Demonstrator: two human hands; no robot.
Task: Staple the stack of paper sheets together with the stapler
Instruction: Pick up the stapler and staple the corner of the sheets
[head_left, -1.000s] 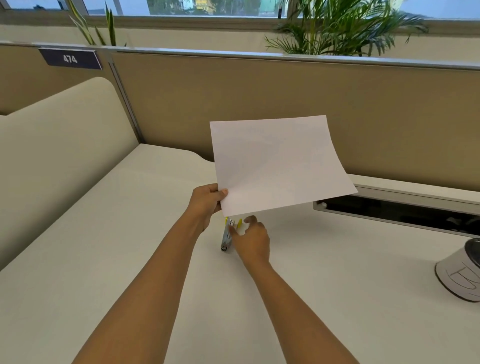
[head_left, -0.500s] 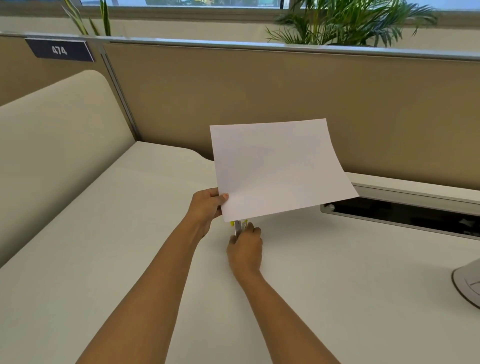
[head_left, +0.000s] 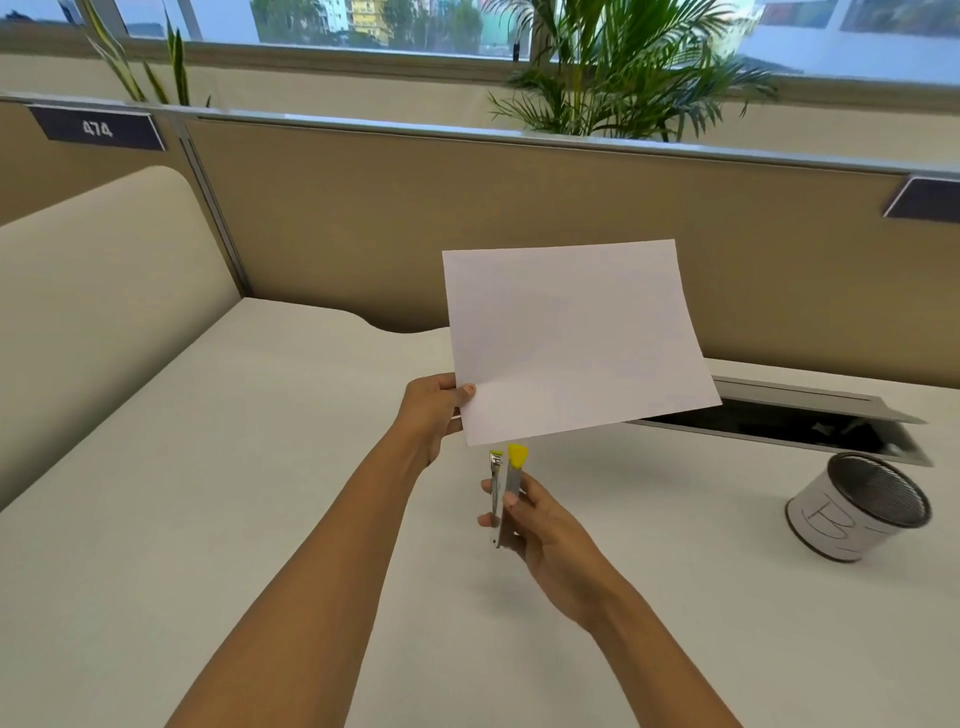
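Note:
My left hand (head_left: 434, 410) pinches the lower left corner of a white stack of paper sheets (head_left: 571, 338), held up in the air above the desk and tilted toward me. Just below that corner, my right hand (head_left: 535, 519) grips a small stapler (head_left: 504, 488) with metal arms and yellow tips. The stapler points upward, its jaws slightly apart, a short gap below the paper's bottom edge. It does not touch the paper.
A white desk (head_left: 208, 519) spreads under both arms. A mesh pen cup (head_left: 862, 506) stands at the right. An open cable tray (head_left: 810, 421) runs along the back right. A tan partition (head_left: 363, 223) with a "474" label closes the back.
My right hand has lifted the stapler off the desk and turned it upright below the paper's corner. The left hand and the paper stayed about where they were.

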